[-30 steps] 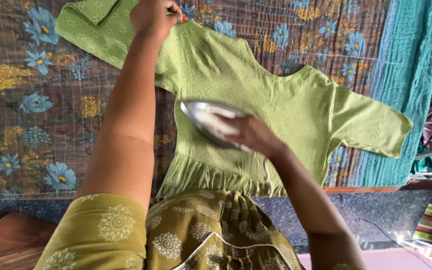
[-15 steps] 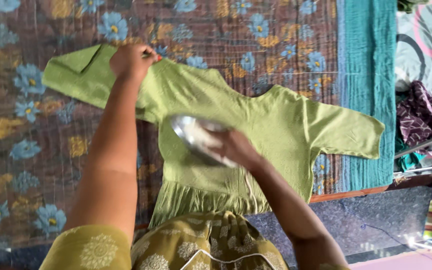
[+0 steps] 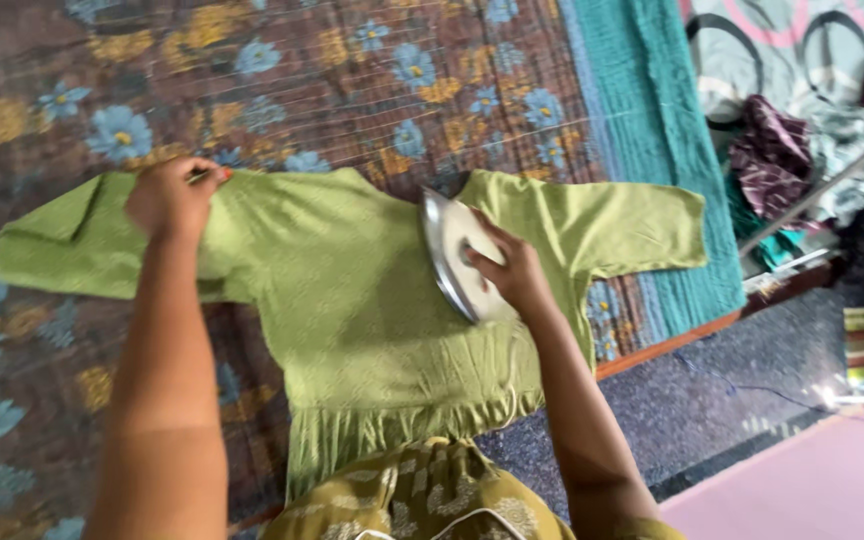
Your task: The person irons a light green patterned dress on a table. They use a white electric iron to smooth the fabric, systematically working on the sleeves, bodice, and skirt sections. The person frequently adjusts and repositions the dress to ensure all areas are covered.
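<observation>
Right hand [image 3: 512, 270] presses iron [image 3: 450, 252] on green garment [image 3: 352, 300]; left hand [image 3: 167, 198] pins shoulder.

My left hand [image 3: 167, 197] is stretched far out, fingers [image 3: 214, 172] pinched together; my right hand [image 3: 510, 270] is curled in a grip, arm bent.

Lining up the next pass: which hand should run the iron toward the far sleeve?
Probably the right hand: it grips the iron nearest that sleeve. The left hand pins the opposite shoulder.
</observation>
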